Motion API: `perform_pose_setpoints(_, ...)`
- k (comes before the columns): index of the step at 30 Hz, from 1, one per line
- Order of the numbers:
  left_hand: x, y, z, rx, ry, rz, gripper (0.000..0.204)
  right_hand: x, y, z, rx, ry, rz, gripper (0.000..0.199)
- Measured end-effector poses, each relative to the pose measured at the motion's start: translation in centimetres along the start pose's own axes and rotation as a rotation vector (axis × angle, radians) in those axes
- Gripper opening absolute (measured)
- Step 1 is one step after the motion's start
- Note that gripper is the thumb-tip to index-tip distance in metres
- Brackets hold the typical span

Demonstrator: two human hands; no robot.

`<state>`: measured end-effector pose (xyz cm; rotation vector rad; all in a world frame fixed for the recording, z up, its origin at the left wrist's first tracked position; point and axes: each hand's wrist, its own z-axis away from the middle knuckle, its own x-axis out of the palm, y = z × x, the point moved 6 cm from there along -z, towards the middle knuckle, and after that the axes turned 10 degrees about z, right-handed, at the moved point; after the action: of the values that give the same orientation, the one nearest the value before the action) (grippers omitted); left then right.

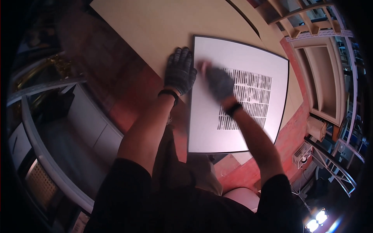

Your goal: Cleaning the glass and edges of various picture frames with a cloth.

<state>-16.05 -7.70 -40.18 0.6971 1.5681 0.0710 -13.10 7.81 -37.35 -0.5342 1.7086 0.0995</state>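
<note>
1. Framed picture (248, 93), flat on a tan board (143, 35).
2. Left hand (179, 72), flat, just beside the picture's left edge; right hand (219, 82), blurry, over its upper left; apart; can't tell if holding anything.
3. Could smudge the picture by rubbing hard, or tip it by pressing its bottom.
4. Around the picture: red floor (128, 87); lower right, bright lamp (316, 220).

The blurred right hand (219, 82) hides part of the striped print (256, 91).
</note>
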Motion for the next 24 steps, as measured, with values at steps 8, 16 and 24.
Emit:
perform_pose_setpoints(8, 0.3, 0.2, -0.1, -0.028, -0.055, -0.07, 0.07, -2.4, -10.3, 21.6, 0.142, -0.762, -0.581, 0.023)
perform_pose_setpoints(16, 0.5, 0.3, 0.1, -0.016, -0.044, -0.11, 0.067, 0.4, -0.1, 1.0, 0.114, -0.11, -0.013, 0.026)
perform_pose_setpoints(24, 0.0, 0.4, -0.3, -0.056, -0.089, -0.041, 0.069, -3.6, -11.3, 24.0, 0.011, -0.722, -0.222, 0.024)
